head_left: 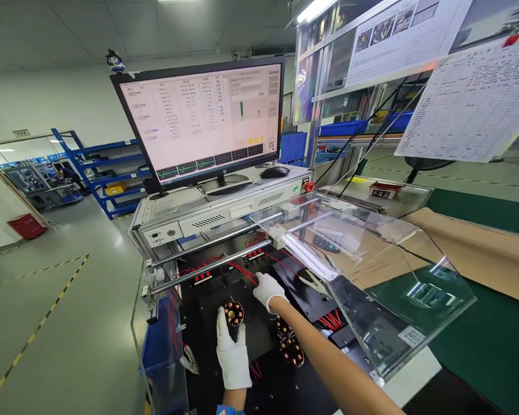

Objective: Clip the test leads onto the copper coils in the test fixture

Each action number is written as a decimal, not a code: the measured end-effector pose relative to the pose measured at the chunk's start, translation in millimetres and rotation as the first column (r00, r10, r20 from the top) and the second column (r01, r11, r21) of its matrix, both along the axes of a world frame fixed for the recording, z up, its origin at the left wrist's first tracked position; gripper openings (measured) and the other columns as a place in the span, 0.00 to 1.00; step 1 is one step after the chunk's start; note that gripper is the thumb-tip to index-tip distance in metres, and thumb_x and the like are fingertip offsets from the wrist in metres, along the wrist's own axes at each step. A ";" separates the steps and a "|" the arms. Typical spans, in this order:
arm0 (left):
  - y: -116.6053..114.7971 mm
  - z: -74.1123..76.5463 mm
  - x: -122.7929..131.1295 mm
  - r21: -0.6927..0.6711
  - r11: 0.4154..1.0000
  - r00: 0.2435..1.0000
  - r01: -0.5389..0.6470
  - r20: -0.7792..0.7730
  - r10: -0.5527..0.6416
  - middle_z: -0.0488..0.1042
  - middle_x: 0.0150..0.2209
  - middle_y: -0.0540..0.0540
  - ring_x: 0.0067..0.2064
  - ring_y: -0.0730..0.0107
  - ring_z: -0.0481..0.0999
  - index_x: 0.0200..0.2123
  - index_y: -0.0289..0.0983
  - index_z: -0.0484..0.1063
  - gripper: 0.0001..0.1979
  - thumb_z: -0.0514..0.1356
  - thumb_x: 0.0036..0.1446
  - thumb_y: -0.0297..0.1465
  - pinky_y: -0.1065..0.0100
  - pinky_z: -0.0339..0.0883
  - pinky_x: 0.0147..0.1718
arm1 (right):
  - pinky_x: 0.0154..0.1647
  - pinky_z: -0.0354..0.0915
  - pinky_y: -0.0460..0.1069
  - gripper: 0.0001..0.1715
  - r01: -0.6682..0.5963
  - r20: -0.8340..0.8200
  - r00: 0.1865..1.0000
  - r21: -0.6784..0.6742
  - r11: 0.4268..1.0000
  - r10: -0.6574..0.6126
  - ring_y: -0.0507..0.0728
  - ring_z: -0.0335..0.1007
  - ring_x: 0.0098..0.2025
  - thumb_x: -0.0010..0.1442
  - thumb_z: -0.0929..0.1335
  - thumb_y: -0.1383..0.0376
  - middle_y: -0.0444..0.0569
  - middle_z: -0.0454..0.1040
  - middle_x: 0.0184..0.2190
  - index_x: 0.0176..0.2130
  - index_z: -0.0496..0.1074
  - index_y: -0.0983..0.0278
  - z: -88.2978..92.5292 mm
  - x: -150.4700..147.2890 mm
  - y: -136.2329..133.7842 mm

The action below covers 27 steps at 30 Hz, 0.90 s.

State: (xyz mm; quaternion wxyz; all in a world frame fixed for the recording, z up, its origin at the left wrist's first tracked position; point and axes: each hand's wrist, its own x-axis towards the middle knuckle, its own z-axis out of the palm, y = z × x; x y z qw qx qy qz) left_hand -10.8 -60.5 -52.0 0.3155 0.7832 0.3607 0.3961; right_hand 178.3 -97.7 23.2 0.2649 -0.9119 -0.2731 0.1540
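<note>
"Nearest the camera, a bare right forearm (pixel 328 351) is seen; by what is it ended?"

"By a white-gloved right hand (pixel 268 291), its fingers curled close to thin red wires (pixel 247 273); whether one is pinched cannot be told."

"And how is the left hand (pixel 234 362) set?"

"Gloved too, in plain white fabric, it is turned upward, and a wound ring (pixel 234 313) is held between its thumb and fingers, over the flat black surface (pixel 203 334)."

"How is the ring made up?"

"Round and dark-framed, it is studded with copper-coloured coils, spaced about a paler middle."

"Are others seen?"

"Two similar rings (pixel 291 351) are laid to the right of the left hand, just beside the forearm."

"And around the hands?"

"Clear, angular plastic, a cover (pixel 415 288), is tilted right of the right hand; beyond both, smooth metal rods (pixel 211 268) are stretched."
</note>
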 end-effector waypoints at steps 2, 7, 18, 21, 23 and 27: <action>6.0 11.2 -5.3 0.125 0.992 1.000 -0.011 -0.012 0.013 0.62 0.61 0.38 0.59 0.59 0.66 0.63 0.37 0.52 0.31 0.55 0.59 0.38 0.57 0.67 0.55 | 0.53 0.60 0.57 0.30 -0.037 -0.015 0.999 0.045 0.998 0.038 0.65 0.65 0.51 0.48 0.68 0.68 0.60 0.69 0.48 0.53 0.66 0.66 12.9 -1.5 2.0; 5.4 40.7 -19.9 0.559 0.815 0.988 0.156 -0.096 -0.123 0.74 0.49 0.53 0.55 0.61 0.67 0.50 0.50 0.69 0.17 0.57 0.58 0.30 0.50 0.64 0.57 | 0.32 0.68 0.50 0.27 -0.121 -0.380 0.903 0.224 0.967 0.201 0.53 0.67 0.26 0.50 0.69 0.63 0.43 0.67 0.23 0.50 0.64 0.62 39.3 -23.8 2.6; -2.4 43.8 -3.2 0.595 0.754 0.959 0.278 -0.120 -0.258 0.75 0.39 0.50 0.45 0.65 0.72 0.37 0.42 0.75 0.09 0.59 0.55 0.24 0.49 0.59 0.58 | 0.22 0.57 0.44 0.29 0.277 -0.588 0.805 0.487 0.828 0.076 0.47 0.53 0.18 0.43 0.66 0.73 0.36 0.57 0.16 0.47 0.65 0.66 21.0 -46.3 12.6; -2.6 45.3 -2.8 0.571 0.771 0.959 0.282 -0.143 -0.245 0.75 0.38 0.51 0.44 0.66 0.72 0.36 0.43 0.75 0.08 0.59 0.55 0.25 0.48 0.60 0.58 | 0.23 0.54 0.44 0.27 0.295 -0.517 0.856 0.498 0.815 0.006 0.47 0.51 0.20 0.41 0.65 0.76 0.36 0.56 0.17 0.44 0.67 0.68 9.8 -42.2 14.6; -3.0 45.7 -2.3 0.566 0.776 0.960 0.279 -0.141 -0.242 0.75 0.38 0.51 0.43 0.66 0.73 0.35 0.43 0.75 0.08 0.59 0.55 0.25 0.48 0.60 0.58 | 0.24 0.53 0.44 0.26 0.304 -0.482 0.876 0.504 0.808 -0.029 0.47 0.51 0.21 0.40 0.65 0.77 0.37 0.58 0.17 0.43 0.68 0.68 6.8 -39.7 15.9; -3.1 43.9 -0.8 0.565 0.779 0.961 0.272 -0.124 -0.245 0.76 0.38 0.51 0.43 0.66 0.73 0.36 0.43 0.75 0.08 0.60 0.55 0.25 0.48 0.59 0.58 | 0.26 0.55 0.45 0.26 0.336 -0.463 0.883 0.504 0.795 -0.080 0.49 0.55 0.24 0.40 0.66 0.76 0.39 0.62 0.19 0.42 0.69 0.65 5.9 -33.9 18.0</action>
